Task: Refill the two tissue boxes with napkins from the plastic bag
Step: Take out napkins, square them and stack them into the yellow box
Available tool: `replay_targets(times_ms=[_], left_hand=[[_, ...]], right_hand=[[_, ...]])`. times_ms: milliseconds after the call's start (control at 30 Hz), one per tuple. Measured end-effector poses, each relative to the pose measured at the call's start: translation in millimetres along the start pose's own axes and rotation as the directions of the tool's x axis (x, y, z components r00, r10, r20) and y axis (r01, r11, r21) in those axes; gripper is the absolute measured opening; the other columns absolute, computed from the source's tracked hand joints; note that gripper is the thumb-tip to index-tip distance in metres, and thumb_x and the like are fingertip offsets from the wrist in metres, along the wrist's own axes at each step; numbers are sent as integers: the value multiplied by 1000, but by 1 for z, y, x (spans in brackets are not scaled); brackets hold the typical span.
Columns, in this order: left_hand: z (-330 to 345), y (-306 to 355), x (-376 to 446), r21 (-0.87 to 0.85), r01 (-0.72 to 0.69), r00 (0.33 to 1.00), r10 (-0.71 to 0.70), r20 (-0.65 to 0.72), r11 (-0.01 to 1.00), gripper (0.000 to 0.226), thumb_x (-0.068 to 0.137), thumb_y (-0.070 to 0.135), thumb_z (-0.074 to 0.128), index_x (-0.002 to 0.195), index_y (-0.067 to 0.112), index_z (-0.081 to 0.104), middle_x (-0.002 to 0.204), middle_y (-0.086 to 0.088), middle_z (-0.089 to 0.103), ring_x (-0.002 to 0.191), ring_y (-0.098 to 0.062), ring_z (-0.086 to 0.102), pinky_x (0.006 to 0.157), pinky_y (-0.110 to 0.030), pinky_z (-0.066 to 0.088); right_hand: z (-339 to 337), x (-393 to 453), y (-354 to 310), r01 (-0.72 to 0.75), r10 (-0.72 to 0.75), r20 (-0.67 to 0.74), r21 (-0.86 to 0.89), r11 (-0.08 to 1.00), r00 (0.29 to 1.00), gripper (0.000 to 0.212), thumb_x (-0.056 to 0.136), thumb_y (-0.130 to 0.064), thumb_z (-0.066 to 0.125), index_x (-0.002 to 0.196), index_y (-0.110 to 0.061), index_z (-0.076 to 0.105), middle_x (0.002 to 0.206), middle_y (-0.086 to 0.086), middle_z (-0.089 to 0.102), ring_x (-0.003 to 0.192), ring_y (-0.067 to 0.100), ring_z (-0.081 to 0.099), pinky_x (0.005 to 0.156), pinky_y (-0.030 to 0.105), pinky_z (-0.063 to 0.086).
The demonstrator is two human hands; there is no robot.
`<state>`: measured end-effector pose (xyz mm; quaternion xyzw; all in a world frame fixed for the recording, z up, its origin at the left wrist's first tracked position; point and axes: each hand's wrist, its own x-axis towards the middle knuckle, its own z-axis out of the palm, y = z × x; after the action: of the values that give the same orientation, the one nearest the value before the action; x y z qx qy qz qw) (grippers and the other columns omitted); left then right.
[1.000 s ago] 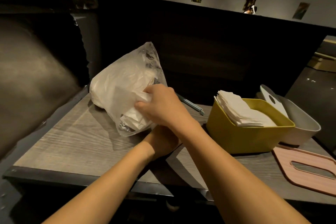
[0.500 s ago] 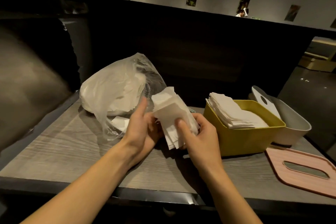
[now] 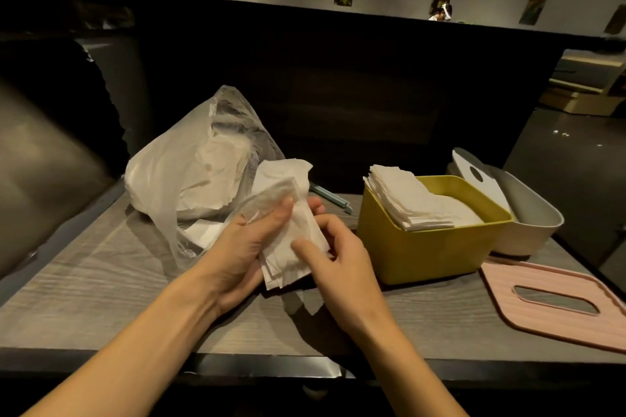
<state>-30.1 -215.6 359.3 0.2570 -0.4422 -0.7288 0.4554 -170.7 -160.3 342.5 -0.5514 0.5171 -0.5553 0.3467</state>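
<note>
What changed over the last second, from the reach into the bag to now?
The right hand drew a stack of napkins out of the plastic bag; the left hand now grips it too. The yellow box, grey box and pink lid stayed put.

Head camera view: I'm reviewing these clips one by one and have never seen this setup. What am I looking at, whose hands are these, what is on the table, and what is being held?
There is no machine here. A person wears one wide-angle camera on the head, looking forward and down, so the two bare arms reaching in from below are their own.

The left hand and right hand together grip a small stack of white napkins above a wooden table.

On the table, to the left, lies a clear plastic bag with more napkins inside. To the right stands a yellow box, already holding napkins, and behind it a grey box with a white lid leaning in it. A pink lid with a slot lies flat at the far right.
</note>
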Motion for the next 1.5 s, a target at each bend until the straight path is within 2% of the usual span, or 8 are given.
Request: replay_targets(times_ms=[200,367,667,867,1133,1233,1367,1500], left_hand=[[-7,-1,-6,268,-59,996,37,87,962,21,93,17,64,107,11,79,108,-19,76,98,-32,75,81,-38,62],[-15,-2,-3,495,-6,964,-126,233,869,29,93,13,70,121,9,73,115,-17,75,108,-33,71,98,-45,55],[-16,-2,2,507,32,975,-137,172,861,37,88,14,78,123,8,69,117,-19,74,113,-36,70,104,-50,53],[-20,-5,5,432,57,982,-128,138,900,29,92,8,71,121,8,72,118,-21,73,115,-35,70,102,-43,55],[-15,-4,5,416,49,995,-83,63,908,29,96,-4,61,122,6,70,112,-16,76,107,-29,73,100,-44,57],[-13,-2,4,273,110,991,-125,38,956,19,101,9,60,114,6,73,111,-18,76,100,-26,75,84,-35,62],[-14,0,9,149,216,975,-220,10,965,36,106,26,55,132,4,63,128,-21,69,120,-34,67,107,-48,51],[-11,2,6,101,227,973,-230,18,969,37,104,28,53,131,5,64,123,-18,72,116,-31,70,102,-45,55]], right_hand=[[1,4,2,16,-3,-73,172,985,997,49,92,-65,54,118,-25,62,110,0,70,99,15,69,76,29,56],[-1,7,-7,30,-1,-93,309,951,996,28,106,-32,57,90,-12,68,77,5,67,68,19,65,54,29,52],[5,7,-13,402,-362,-432,3,915,826,30,101,-19,65,127,-31,58,116,-20,65,112,14,66,87,38,61],[-3,7,-13,363,-360,-310,-50,930,880,63,94,-5,72,142,-35,45,117,-32,57,112,6,64,89,31,60],[-6,4,-34,514,-538,-289,-160,843,792,63,95,-2,71,145,-25,41,100,-9,64,103,20,66,89,23,53],[-8,2,-44,465,-472,-282,-96,880,835,66,95,-9,73,146,-34,40,104,-10,66,104,19,67,88,30,57],[-18,5,-55,256,-238,-146,122,959,960,54,94,-22,71,142,-39,50,116,-4,68,102,14,72,79,30,62],[-16,14,-42,137,-119,91,-226,964,989,56,96,-28,71,144,-45,48,115,-26,59,106,-9,62,79,14,57]])
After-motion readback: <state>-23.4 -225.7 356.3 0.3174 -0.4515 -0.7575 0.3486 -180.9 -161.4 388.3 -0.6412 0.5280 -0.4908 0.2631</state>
